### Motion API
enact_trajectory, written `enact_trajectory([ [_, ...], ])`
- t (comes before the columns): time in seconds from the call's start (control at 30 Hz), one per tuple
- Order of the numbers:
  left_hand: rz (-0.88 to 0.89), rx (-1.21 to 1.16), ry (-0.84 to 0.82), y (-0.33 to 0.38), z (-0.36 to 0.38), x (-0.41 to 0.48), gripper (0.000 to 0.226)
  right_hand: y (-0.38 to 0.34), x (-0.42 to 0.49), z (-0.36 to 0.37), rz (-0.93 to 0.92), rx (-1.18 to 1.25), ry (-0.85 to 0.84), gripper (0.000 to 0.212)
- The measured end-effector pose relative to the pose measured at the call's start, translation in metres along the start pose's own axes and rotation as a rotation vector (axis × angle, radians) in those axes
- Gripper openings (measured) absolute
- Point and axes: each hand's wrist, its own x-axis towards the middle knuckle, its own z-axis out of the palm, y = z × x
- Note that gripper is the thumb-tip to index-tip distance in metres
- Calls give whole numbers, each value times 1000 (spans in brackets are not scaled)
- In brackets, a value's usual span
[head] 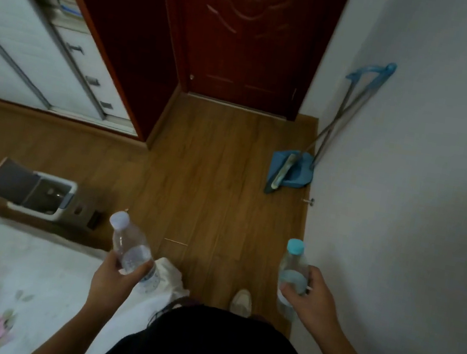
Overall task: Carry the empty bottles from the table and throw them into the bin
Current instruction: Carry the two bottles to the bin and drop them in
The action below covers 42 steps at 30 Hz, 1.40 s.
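Observation:
My left hand (115,279) grips a clear plastic bottle with a white cap (128,241), held upright and tilted slightly left. In my right hand (310,299) is a second clear bottle with a light blue cap (293,266), also upright. Ahead and to the left, a white bin (63,209) stands on the wooden floor with its dark lid (9,181) flipped open to the left. The bin lies beyond my left hand, past the corner of the bed.
A bed with a white floral cover (27,275) fills the lower left. A blue dustpan and broom (290,169) lean on the right wall (405,204). A dark red door (244,41) stands shut ahead, a wardrobe (31,53) at the left. Wooden floor (211,173) runs between.

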Motion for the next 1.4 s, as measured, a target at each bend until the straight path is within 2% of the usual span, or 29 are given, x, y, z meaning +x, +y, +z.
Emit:
enact_trajectory([
  [0.07,-90,-24,43,3,-5,12,49,-40,44,6,-54,-43,-74,45],
  [0.27,-268,-116,232,-3,-30,51,51,-173,147,49,-188,-131,-288,62],
  [0.37,-315,-124,305,-5,-35,88,56,-223,195,78,-222,-192,-351,68],
  [0.5,-364,-191,317,7,-48,154,59,-277,254,110,-227,-228,-387,68],
  [0.57,-369,-217,315,19,-57,184,58,-294,277,119,-212,-248,-397,67],
  [0.67,-318,-222,336,53,-81,233,45,-323,309,133,-208,-274,-400,71],
  [0.77,-230,-252,348,73,-108,273,54,-354,336,146,-220,-336,-409,70],
  [0.83,-198,-287,388,79,-126,294,60,-373,353,158,-209,-352,-427,78],
  [0.93,-198,-348,433,84,-153,321,57,-407,381,185,-215,-400,-477,82],
  [1.13,-306,-400,599,70,-194,353,50,-493,420,278,-312,-448,-622,73],
  [1.27,-484,-386,740,52,-209,359,50,-555,429,355,-383,-473,-737,70],
  [1.4,-635,-486,884,38,-212,354,50,-607,419,433,-506,-552,-889,63],
])
